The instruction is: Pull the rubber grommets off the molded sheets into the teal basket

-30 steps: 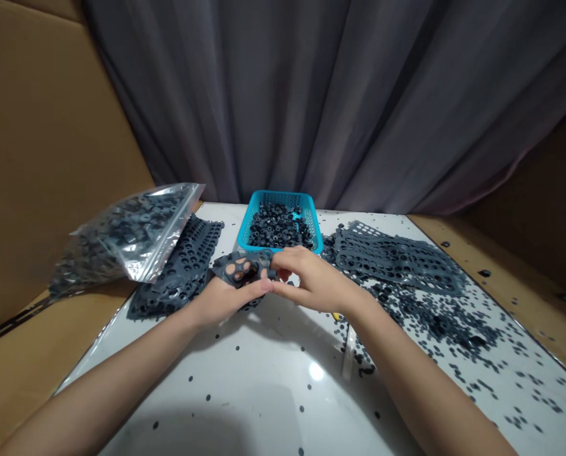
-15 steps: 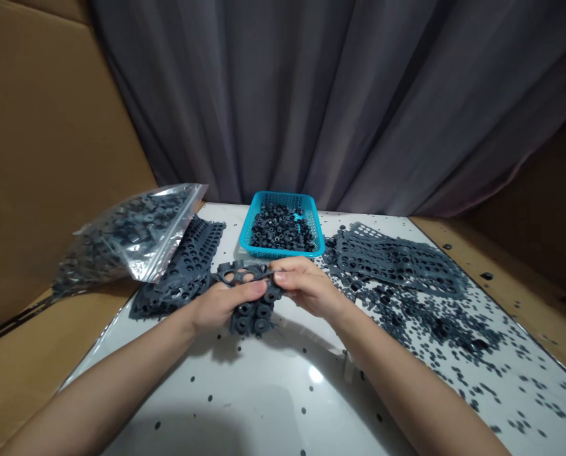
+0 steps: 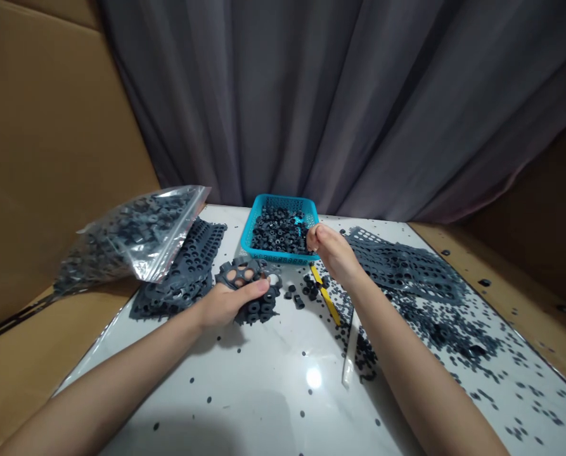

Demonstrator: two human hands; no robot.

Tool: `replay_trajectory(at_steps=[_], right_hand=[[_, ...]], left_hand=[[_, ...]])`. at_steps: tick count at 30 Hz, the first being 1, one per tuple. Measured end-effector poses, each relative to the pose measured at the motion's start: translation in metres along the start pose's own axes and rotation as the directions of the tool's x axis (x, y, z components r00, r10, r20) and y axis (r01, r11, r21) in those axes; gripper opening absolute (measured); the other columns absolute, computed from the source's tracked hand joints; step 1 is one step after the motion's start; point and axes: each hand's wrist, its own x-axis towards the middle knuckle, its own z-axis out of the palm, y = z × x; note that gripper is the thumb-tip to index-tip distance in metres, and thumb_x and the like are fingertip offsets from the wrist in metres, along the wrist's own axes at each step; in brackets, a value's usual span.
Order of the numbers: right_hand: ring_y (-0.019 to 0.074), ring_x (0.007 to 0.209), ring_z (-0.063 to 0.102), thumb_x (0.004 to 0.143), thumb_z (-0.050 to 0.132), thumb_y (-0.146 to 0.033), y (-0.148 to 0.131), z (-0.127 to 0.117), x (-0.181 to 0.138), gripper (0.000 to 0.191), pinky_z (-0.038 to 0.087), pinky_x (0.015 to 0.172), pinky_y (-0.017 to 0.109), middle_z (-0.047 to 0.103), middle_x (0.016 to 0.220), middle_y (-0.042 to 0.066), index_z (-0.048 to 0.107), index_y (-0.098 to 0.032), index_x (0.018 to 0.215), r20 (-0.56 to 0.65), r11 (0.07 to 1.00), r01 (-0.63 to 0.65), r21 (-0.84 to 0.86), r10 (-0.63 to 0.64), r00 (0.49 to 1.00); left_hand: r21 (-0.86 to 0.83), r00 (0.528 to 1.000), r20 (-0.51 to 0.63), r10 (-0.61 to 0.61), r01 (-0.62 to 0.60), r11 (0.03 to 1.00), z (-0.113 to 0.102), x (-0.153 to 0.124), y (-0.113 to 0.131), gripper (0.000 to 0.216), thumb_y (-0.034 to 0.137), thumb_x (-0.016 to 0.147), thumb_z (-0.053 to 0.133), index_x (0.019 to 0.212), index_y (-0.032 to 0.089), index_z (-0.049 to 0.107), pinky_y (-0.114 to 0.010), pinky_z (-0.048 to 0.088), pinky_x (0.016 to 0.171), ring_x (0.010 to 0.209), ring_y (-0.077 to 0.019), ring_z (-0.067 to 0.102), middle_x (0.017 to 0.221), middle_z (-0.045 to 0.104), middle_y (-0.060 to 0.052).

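Observation:
My left hand grips a bent piece of dark rubber sheet with round holes and short ring-shaped pieces still in it. The thumb presses on its near side. My right hand is raised at the right front corner of a blue plastic basket, its fingers curled together. Whether anything small is between those fingers is hidden. Many small black rubber rings lie in the basket. A few loose rings rest on the white table between my hands.
A zip bag full of black pieces leans at the left, beside stacked perforated sheets. On the right lie punched-out sheets and scattered small discs. A yellow strip and a white stick lie near my right forearm.
My right hand has let go of the rubber sheet and moved up and right to the basket's corner. My left hand still holds the sheet. The yellow strip and loose rings are now uncovered.

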Motion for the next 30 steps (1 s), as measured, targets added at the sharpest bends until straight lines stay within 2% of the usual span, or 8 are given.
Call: replay_trajectory(at_steps=[5, 9, 13, 16, 19, 21, 25, 30], right_hand=[[0.0131, 0.055, 0.035, 0.082, 0.053, -0.059, 0.010, 0.000, -0.001, 0.043, 0.032, 0.057, 0.029, 0.036, 0.058, -0.003, 0.043, -0.021, 0.063, 0.100, 0.989, -0.014, 0.145, -0.001, 0.995], [0.0133, 0.054, 0.034, 0.081, 0.050, -0.065, 0.007, 0.000, -0.001, 0.048, 0.033, 0.056, 0.029, 0.033, 0.057, -0.004, 0.040, -0.022, 0.061, 0.089, 0.991, -0.013, 0.132, 0.001, 0.996], [0.0135, 0.051, 0.028, 0.077, 0.034, -0.078, -0.001, 0.004, -0.002, 0.059, 0.035, 0.056, 0.032, 0.026, 0.055, -0.004, 0.030, -0.023, 0.055, 0.115, 0.990, -0.062, 0.129, 0.047, 0.992], [0.0142, 0.050, 0.026, 0.079, 0.021, -0.079, -0.010, 0.010, -0.006, 0.062, 0.035, 0.055, 0.033, 0.024, 0.055, -0.004, 0.025, -0.023, 0.053, 0.196, 0.981, -0.041, 0.187, 0.004, 0.981], [0.0152, 0.052, 0.027, 0.080, 0.011, -0.078, -0.017, 0.017, -0.010, 0.064, 0.038, 0.059, 0.034, 0.023, 0.057, -0.003, 0.023, -0.022, 0.053, 0.232, 0.981, -0.048, 0.186, 0.004, 0.973], [0.0153, 0.052, 0.028, 0.078, 0.008, -0.081, -0.019, 0.020, -0.012, 0.065, 0.040, 0.060, 0.035, 0.023, 0.057, -0.003, 0.023, -0.022, 0.052, 0.228, 0.984, -0.073, 0.160, 0.036, 0.973], [0.0147, 0.052, 0.030, 0.074, 0.014, -0.084, -0.016, 0.020, -0.010, 0.068, 0.040, 0.059, 0.034, 0.027, 0.056, -0.002, 0.027, -0.022, 0.049, 0.218, 0.989, -0.076, 0.131, 0.046, 0.975], [0.0130, 0.052, 0.032, 0.075, 0.032, -0.081, -0.006, 0.012, -0.003, 0.067, 0.038, 0.056, 0.030, 0.030, 0.055, -0.002, 0.035, -0.021, 0.045, 0.158, 0.988, -0.071, 0.140, 0.049, 0.986]], left_hand=[[-0.048, 1.000, 0.000, 0.000, 0.000, 0.999, 0.002, 0.000, 0.004, 0.036, 0.047, 0.060, 0.077, 0.061, 0.016, 0.060, -0.025, 0.046, 0.055, 0.055, -0.0106, 0.049, 0.058, 0.053, 0.002], [-0.098, 1.000, -0.031, -0.006, 0.003, 0.995, 0.001, 0.002, 0.002, 0.035, 0.046, 0.061, 0.076, 0.068, 0.016, 0.061, -0.023, 0.042, 0.052, 0.056, -0.0109, 0.050, 0.061, 0.055, 0.001], [-0.090, 0.993, -0.106, 0.059, -0.068, 0.994, 0.001, 0.006, 0.002, 0.034, 0.043, 0.065, 0.073, 0.057, 0.016, 0.054, -0.021, 0.039, 0.051, 0.051, -0.0087, 0.044, 0.053, 0.048, 0.004], [-0.081, 0.978, -0.187, 0.092, -0.108, 0.991, 0.001, 0.010, 0.004, 0.034, 0.040, 0.067, 0.072, 0.053, 0.017, 0.051, -0.021, 0.039, 0.052, 0.051, -0.0085, 0.044, 0.052, 0.048, 0.005], [-0.106, 0.960, -0.263, 0.093, -0.125, 0.986, 0.002, 0.012, 0.006, 0.030, 0.037, 0.065, 0.073, 0.054, 0.017, 0.053, -0.022, 0.043, 0.057, 0.055, -0.0097, 0.049, 0.055, 0.052, 0.004], [-0.131, 0.960, -0.268, 0.083, -0.122, 0.984, 0.002, 0.012, 0.006, 0.024, 0.034, 0.064, 0.075, 0.060, 0.017, 0.058, -0.024, 0.046, 0.063, 0.061, -0.0115, 0.053, 0.060, 0.056, 0.003], [-0.051, 0.972, -0.212, 0.105, -0.118, 0.992, 0.003, 0.011, 0.006, 0.019, 0.029, 0.065, 0.076, 0.073, 0.017, 0.064, -0.026, 0.047, 0.069, 0.069, -0.0140, 0.057, 0.070, 0.060, 0.001], [-0.029, 0.980, -0.191, 0.052, -0.059, 0.998, 0.003, 0.010, 0.006, 0.020, 0.030, 0.067, 0.075, 0.076, 0.017, 0.063, -0.025, 0.048, 0.064, 0.067, -0.0131, 0.058, 0.071, 0.061, 0.001]])
